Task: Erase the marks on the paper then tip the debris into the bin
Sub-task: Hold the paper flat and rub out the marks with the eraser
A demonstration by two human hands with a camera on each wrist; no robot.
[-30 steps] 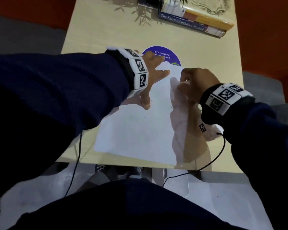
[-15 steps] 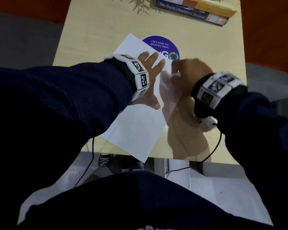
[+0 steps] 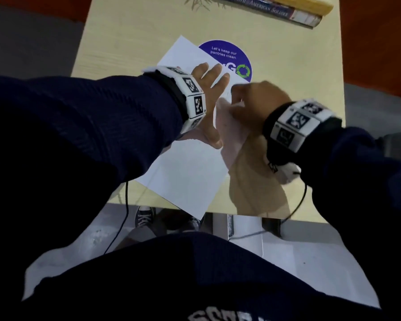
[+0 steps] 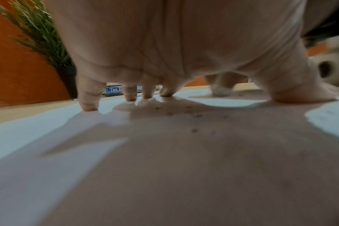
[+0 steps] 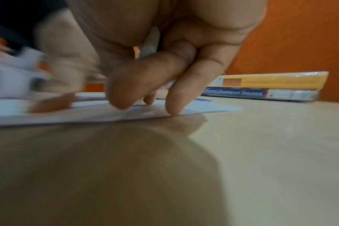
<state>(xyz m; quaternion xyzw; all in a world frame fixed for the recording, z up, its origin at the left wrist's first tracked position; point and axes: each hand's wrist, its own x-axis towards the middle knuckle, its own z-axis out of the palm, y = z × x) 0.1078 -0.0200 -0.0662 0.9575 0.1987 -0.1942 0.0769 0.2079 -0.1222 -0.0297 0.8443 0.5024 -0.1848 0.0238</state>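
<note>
Flat and spread, the left hand (image 3: 206, 89) makes a wide grip: its fingertips (image 4: 88, 107) and thumb press straight down on the white sheet of paper (image 3: 188, 177), curling round nothing. Just to the right of it, the right hand (image 3: 255, 103) is bunched in a narrow grip, fingers curled with their tips on the paper's right edge (image 5: 172, 111); a pale object (image 5: 152, 41) shows between the fingers in the right wrist view, too blurred to name. Under the left palm, small dark crumbs of debris (image 4: 194, 116) lie scattered on the sheet. The paper lies at an angle on the light wooden counter (image 3: 125, 38), its near corner past the counter's near edge and its far corner covering part of a round purple sticker (image 3: 229, 56) beyond the left fingers. Further beyond both hands, two stacked books (image 5: 265, 87) lie at the far side of the counter. A potted plant (image 4: 39, 38) stands far left of the left hand. No bin shows in any view.
</note>
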